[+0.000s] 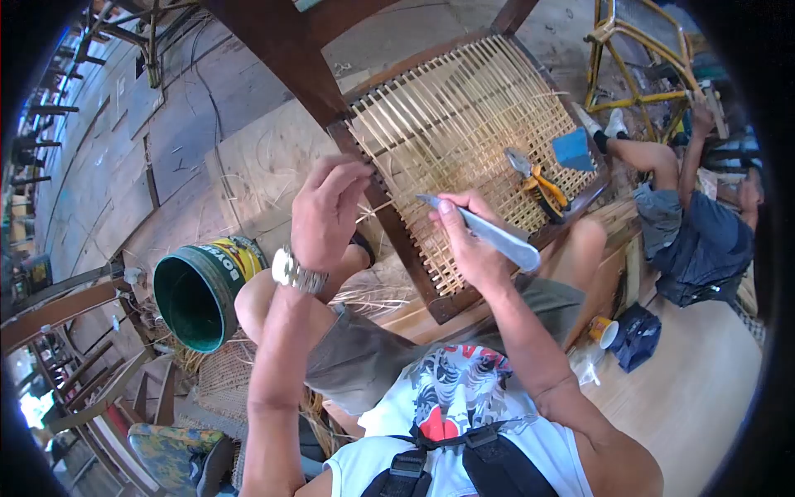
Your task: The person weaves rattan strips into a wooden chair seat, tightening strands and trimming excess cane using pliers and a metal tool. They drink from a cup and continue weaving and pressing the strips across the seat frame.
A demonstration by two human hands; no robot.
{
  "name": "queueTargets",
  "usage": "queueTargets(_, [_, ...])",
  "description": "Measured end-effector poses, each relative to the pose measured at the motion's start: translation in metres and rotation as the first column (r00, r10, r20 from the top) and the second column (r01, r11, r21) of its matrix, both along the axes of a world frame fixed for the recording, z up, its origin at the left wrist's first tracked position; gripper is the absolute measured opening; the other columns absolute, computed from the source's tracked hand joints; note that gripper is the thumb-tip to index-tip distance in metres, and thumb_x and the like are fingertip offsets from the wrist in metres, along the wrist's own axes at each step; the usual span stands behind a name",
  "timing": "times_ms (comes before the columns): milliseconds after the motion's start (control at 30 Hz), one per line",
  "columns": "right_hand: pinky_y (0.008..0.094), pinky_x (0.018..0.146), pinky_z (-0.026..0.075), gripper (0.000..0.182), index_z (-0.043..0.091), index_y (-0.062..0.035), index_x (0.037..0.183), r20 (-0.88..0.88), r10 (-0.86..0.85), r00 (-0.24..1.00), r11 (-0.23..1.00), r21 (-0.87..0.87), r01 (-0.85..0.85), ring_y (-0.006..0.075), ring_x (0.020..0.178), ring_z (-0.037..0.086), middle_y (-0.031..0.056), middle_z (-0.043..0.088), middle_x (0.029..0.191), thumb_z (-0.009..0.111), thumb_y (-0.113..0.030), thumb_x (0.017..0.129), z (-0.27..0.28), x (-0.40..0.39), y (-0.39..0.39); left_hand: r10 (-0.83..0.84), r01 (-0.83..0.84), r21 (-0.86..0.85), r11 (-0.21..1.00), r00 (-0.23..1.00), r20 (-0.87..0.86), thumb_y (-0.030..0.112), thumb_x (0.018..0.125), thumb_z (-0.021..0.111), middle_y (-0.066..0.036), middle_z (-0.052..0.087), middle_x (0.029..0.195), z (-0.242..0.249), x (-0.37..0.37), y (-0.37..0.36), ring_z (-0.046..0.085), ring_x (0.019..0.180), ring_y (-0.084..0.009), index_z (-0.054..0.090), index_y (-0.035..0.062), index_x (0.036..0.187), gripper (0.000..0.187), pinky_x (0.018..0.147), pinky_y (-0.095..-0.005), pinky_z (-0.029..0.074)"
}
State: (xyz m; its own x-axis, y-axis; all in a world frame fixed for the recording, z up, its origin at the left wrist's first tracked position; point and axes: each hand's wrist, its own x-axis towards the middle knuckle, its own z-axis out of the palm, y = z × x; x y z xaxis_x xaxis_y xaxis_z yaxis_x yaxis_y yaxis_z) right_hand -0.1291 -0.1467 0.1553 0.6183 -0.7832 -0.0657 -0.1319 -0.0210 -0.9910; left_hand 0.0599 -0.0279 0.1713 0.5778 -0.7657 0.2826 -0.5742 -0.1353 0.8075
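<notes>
A dark wooden chair frame (387, 236) holds a partly woven cane seat (447, 124), with long strands at the far part and a denser lattice nearer me. My right hand (476, 248) grips a pointed tool with a pale, flat handle (501, 240) over the seat, its tip toward the left rail. Beside that rail my left hand (327, 211) is raised with fingers curled together; a thin cane strand shows near it, but what the fingers hold is unclear. Pliers with orange and black handles (542, 186) and a blue piece (571, 150) lie on the cane.
A green bucket (199, 294) lies tipped on the floor at left. Loose cane strips (373, 300) are scattered below the frame. Another person (696, 224) sits at right near a yellowish chair frame (638, 99). A yellow cup (604, 332) and a dark bag (636, 338) are at lower right.
</notes>
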Motion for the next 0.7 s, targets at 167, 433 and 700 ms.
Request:
queueTargets(167, [0.0311,0.064,0.053,0.017,0.067,0.0004,0.1,-0.168,0.086,0.982,0.991,-0.087,-0.101,0.015,0.074,0.068,0.0103,0.07,0.083,0.064,-0.016,0.099,0.008,-0.002,-0.005,-0.378,0.369,0.102,0.924,0.921,0.094,0.004,0.089,0.068,-0.012,0.069,0.113,-0.025,0.023,-0.026,0.069,0.097,-0.0307,0.07,0.0034,0.102,0.014,0.081,-0.0378,0.055])
queueTargets(433, [0.0352,0.066,0.054,0.011,0.065,0.001,0.099,-0.15,0.115,0.982,0.921,-0.355,-0.162,0.0275,0.074,0.069,0.0143,0.067,0.083,0.064,-0.01,0.096,0.007,0.001,0.001,-0.479,0.434,0.29,0.853,0.871,0.106,0.019,0.088,0.068,-0.006,0.067,0.098,-0.025,0.033,-0.039,0.068,0.089,-0.0287,0.07,0.0134,0.096,0.01,0.074,-0.0406,0.055])
queueTargets(700, [0.04,0.073,0.054,0.008,0.063,0.0022,0.098,-0.197,0.128,0.972,0.823,-0.526,-0.215,0.0347,0.084,0.067,0.0182,0.067,0.09,0.065,-0.002,0.091,0.006,0.013,0.01,-0.486,0.391,0.412,0.823,0.86,0.153,0.015,0.088,0.06,-0.006,0.063,0.087,-0.025,0.029,-0.044,0.066,0.084,-0.0315,0.063,0.0122,0.084,0.006,0.069,-0.0451,0.052])
